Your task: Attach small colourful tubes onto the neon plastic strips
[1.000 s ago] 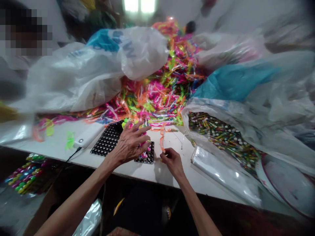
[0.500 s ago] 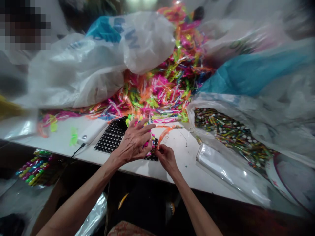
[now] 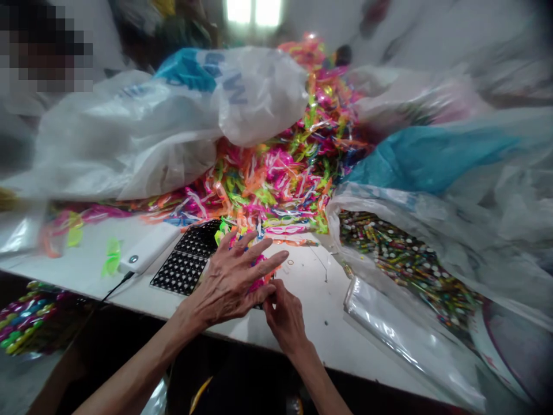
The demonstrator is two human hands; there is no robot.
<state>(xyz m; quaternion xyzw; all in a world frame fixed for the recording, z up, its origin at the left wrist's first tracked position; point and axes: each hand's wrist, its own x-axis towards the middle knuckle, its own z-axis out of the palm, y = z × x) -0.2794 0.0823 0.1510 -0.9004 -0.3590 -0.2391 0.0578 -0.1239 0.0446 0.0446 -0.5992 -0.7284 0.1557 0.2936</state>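
Note:
My left hand (image 3: 233, 279) lies palm down with fingers spread over a bunch of bright pink and neon green plastic pieces (image 3: 222, 230), which it mostly covers. Beneath it is a black perforated panel (image 3: 179, 271) on the white table. My right hand (image 3: 285, 314) touches the left thumb, its thumb and fingertips pinched together; what is between them is hidden. Behind both hands rises a large heap of neon plastic pieces (image 3: 280, 173) that look like toy glasses frames, in pink, orange, green and blue.
A white power bank (image 3: 149, 251) with a black cable lies on the left. On the right are an open bag of small coloured sticks (image 3: 401, 253), a stack of clear plastic sleeves (image 3: 397, 334) and a bowl (image 3: 496, 346). Large white plastic bags (image 3: 129, 132) flank the heap.
My right hand held the end of an orange strip before; that strip no longer shows there. My left fingers have spread wider, and the whole view has tilted so the table sits lower.

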